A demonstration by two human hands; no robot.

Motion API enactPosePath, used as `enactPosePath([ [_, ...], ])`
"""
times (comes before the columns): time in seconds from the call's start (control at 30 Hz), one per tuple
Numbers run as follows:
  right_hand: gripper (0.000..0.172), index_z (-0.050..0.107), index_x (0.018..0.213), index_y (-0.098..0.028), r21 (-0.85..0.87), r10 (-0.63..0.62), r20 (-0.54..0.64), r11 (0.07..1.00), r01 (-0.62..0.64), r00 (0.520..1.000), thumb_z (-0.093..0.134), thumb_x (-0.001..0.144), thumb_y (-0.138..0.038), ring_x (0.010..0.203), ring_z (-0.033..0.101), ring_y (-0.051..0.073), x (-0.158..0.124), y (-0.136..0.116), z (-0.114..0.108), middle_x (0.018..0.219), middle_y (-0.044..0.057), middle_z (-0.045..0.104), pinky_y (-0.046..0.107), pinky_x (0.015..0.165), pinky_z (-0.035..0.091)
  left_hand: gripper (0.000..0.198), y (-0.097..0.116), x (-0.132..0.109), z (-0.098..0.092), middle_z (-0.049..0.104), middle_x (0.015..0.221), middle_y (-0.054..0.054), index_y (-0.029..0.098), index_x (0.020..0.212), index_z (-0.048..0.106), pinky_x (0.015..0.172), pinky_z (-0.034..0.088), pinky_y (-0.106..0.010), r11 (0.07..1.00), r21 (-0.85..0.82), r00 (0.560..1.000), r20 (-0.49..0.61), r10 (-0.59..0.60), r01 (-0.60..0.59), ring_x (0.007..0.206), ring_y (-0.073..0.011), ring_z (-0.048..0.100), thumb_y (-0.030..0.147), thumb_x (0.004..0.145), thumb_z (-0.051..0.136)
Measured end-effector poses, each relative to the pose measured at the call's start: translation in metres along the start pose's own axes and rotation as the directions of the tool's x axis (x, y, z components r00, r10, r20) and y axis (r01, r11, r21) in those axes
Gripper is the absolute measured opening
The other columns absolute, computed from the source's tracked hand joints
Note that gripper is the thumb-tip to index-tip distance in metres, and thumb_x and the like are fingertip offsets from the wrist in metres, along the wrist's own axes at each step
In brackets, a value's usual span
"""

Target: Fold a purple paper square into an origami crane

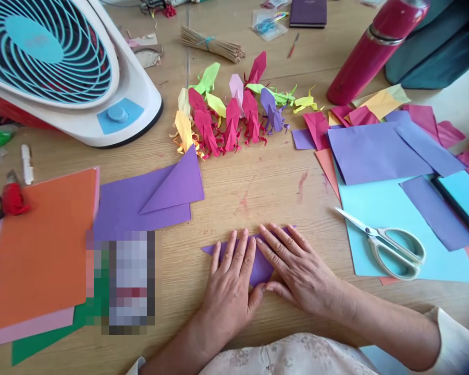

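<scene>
Folded purple paper (261, 271) is pressed under left hand (227, 286) and right hand (300, 268), each grip unclosed. White-handled scissors (372, 232) are noted right of the paper.

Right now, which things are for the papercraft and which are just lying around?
Likely papercraft:
- left hand and right hand, flat on purple paper
- scissors
- orange sheet
- paper figures

Probably just lying around:
- fan
- pink flask
- dark notebook

table (254, 192) strip free between purple sheet (148, 198) left and scissors (375, 232) right, paper figures (231, 125) block far side, tall fan (62, 62) left, flask (365, 62) right
</scene>
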State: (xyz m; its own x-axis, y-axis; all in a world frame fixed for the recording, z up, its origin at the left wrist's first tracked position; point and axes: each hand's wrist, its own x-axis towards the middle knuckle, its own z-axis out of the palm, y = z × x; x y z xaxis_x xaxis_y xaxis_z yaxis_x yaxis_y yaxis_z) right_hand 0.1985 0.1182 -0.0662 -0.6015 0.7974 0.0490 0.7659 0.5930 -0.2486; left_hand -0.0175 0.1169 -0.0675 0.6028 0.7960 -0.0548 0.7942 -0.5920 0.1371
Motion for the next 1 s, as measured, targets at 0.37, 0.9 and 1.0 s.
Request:
enactPosePath([
  [0.37,0.077,0.023,0.157,-0.002,-0.077,0.091,-0.127,0.992,-0.101,0.988,0.043,0.101,-0.05,0.154,0.018,0.032,-0.009,0.011,0.006,0.164,0.024,0.022,0.051,0.122,0.029,0.101,0.0,0.001,-0.001,0.016,0.165,-0.026,0.004,0.157,0.023,0.12,0.026,-0.06,0.985,0.012,0.985,-0.026,-0.171,0.172,0.154,-0.0402,0.017,0.065,0.086,0.059],
  [0.9,0.059,0.04,0.151,-0.014,0.073,0.17,-0.199,0.985,-0.158,0.965,0.044,0.101,-0.044,0.132,0.049,0.033,0.003,0.016,-0.009,0.146,0.019,0.052,0.052,0.107,0.042,0.107,-0.018,-0.005,-0.004,0.017,0.166,-0.025,0.007,0.159,0.019,0.123,0.022,-0.057,0.987,-0.113,0.992,-0.045,-0.122,0.116,0.155,-0.0372,0.012,0.067,0.082,0.064],
  [1.0,0.048,0.057,0.137,-0.014,0.12,0.207,-0.201,0.975,-0.186,0.957,0.049,0.099,-0.043,0.106,0.059,0.03,0.005,0.013,-0.012,0.119,0.016,0.064,0.046,0.094,0.05,0.099,-0.024,-0.004,-0.007,0.017,0.166,-0.024,0.006,0.158,0.019,0.123,0.023,-0.055,0.985,-0.159,0.995,-0.062,-0.078,0.067,0.155,-0.0359,0.012,0.065,0.088,0.058],
])
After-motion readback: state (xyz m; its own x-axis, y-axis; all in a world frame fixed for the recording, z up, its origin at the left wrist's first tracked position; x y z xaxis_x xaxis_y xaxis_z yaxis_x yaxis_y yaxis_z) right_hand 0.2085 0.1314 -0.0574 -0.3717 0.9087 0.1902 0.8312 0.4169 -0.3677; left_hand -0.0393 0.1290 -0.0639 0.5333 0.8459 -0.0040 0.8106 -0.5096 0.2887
